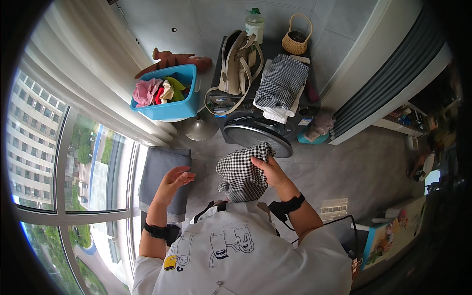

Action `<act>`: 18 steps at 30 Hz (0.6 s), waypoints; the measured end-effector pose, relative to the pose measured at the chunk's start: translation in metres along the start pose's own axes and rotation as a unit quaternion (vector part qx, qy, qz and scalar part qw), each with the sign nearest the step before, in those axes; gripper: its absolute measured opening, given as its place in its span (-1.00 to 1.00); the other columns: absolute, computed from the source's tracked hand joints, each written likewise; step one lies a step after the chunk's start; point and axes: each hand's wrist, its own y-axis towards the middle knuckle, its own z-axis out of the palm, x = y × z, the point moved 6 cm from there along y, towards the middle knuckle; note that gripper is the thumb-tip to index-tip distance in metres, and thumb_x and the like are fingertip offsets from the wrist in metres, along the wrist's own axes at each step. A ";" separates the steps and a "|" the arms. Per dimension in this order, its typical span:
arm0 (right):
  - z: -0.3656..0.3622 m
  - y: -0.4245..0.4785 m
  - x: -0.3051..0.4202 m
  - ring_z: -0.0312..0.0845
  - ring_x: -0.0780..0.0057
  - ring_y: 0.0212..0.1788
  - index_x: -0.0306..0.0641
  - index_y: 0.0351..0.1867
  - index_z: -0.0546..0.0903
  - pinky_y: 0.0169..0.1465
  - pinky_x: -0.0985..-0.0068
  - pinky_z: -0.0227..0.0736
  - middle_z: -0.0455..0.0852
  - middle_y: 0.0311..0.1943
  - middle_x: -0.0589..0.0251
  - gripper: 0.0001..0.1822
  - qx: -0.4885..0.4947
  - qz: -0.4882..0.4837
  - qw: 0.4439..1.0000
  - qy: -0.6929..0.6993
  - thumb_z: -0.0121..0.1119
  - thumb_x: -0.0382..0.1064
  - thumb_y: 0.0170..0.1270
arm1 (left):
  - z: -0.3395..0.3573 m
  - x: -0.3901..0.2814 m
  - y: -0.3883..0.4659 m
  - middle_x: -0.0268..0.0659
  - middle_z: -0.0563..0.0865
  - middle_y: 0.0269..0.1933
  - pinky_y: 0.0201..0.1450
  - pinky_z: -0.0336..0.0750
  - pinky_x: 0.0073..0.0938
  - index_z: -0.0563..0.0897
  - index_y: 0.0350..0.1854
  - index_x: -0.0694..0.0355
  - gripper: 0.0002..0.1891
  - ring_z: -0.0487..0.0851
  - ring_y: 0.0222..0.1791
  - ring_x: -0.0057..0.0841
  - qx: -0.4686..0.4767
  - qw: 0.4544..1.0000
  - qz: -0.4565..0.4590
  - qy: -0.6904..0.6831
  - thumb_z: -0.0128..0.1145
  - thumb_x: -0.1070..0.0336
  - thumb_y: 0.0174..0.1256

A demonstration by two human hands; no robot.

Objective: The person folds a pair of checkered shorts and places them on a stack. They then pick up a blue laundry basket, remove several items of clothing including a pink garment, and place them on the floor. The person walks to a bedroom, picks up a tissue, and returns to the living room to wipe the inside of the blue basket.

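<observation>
My right hand point(271, 171) grips a bunched black-and-white gingham cloth point(241, 173) that hangs in front of my body. My left hand point(178, 179) is held out to the left of the cloth, apart from it, with its fingers spread and nothing in them. Beyond the cloth stands a dark Haier front-loading washing machine point(236, 127), its round door point(254, 137) swung open. On its top lie a folded checked garment point(283, 79) and a white cloth point(277, 112) beneath it.
A beige handbag point(231, 79), a capped bottle point(254, 27) and a wicker basket point(295, 46) share the machine's top. Left of it, a blue bin point(169, 110) of clothes sits on a round-based stand point(199, 129), by a plush toy point(177, 59). Grey folded fabric point(164, 180) lies by the window.
</observation>
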 end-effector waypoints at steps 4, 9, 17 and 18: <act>-0.016 -0.006 0.017 0.54 0.59 -0.05 -0.29 0.03 0.54 0.04 0.58 0.42 0.66 -0.10 0.35 -0.69 -0.004 0.024 0.984 0.174 0.14 -0.27 0.29 | 0.021 0.020 0.026 -0.11 0.55 0.18 0.31 0.29 -0.35 0.34 0.28 0.36 -0.36 0.46 0.23 -0.34 0.028 0.999 -0.007 0.037 0.21 0.05 0.30; -0.005 0.001 0.044 0.59 0.48 -0.06 -0.29 0.10 0.50 -0.02 0.49 0.52 0.66 -0.07 0.28 -0.62 0.032 0.021 0.965 0.260 0.13 -0.32 0.24 | 0.064 0.008 0.065 -0.16 0.32 0.37 0.44 0.03 -0.31 0.12 0.41 0.30 -0.18 0.21 0.39 -0.39 0.120 0.985 0.127 0.010 0.30 0.11 0.21; -0.049 0.022 0.058 0.42 0.41 0.18 -0.36 0.30 0.29 0.23 0.48 0.30 0.50 0.15 0.17 -0.29 -0.009 -0.074 0.992 -0.101 0.30 -0.23 0.13 | 0.064 -0.025 0.068 -0.50 0.71 -0.23 -0.08 0.43 -0.70 0.64 -0.17 0.30 -0.84 0.57 -0.22 -0.79 0.022 0.986 0.107 -0.126 0.09 0.33 0.40; -0.051 0.022 0.059 0.38 0.37 0.22 -0.37 0.31 0.27 0.26 0.46 0.27 0.46 0.19 0.13 -0.26 -0.022 -0.085 0.979 -0.183 0.32 -0.22 0.11 | 0.061 -0.029 0.066 -0.50 0.70 -0.23 -0.08 0.43 -0.70 0.64 -0.16 0.30 -0.84 0.56 -0.22 -0.80 0.014 0.988 0.125 -0.086 0.08 0.32 0.41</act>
